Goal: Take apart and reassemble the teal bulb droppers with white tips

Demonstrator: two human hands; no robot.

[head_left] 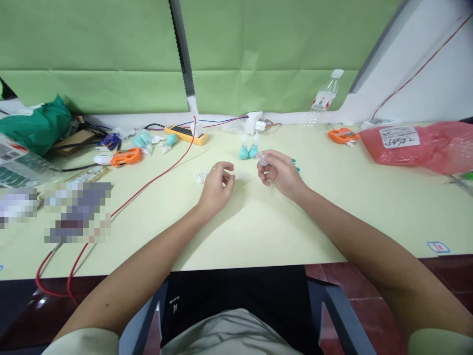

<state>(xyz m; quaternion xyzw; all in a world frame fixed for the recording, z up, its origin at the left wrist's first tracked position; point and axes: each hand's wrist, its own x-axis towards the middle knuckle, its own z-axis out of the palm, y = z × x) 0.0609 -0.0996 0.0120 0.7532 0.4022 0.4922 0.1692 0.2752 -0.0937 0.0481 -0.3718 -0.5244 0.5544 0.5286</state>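
My right hand point(279, 173) is raised over the middle of the table, thumb and forefinger pinching a small translucent plastic piece point(262, 158). To its left, my left hand point(218, 186) rests near the tabletop with loosely curled fingers, a gap between thumb and fingertips, and nothing visible in it. Small white pieces point(201, 177) lie just beyond its left side. Behind the hands stand two teal bulb-shaped bottles point(244, 152) with pale, narrow tops. Some teal parts point(296, 165) show behind my right hand, mostly hidden by it.
A red cable point(151, 182) crosses the table's left side. A yellow multimeter-like device point(185, 134), orange cutters point(126, 157) and a green bag point(40, 123) lie at the back left. On the right are a red plastic package point(417, 148), another orange tool point(343, 135) and a clear bottle point(327, 93).
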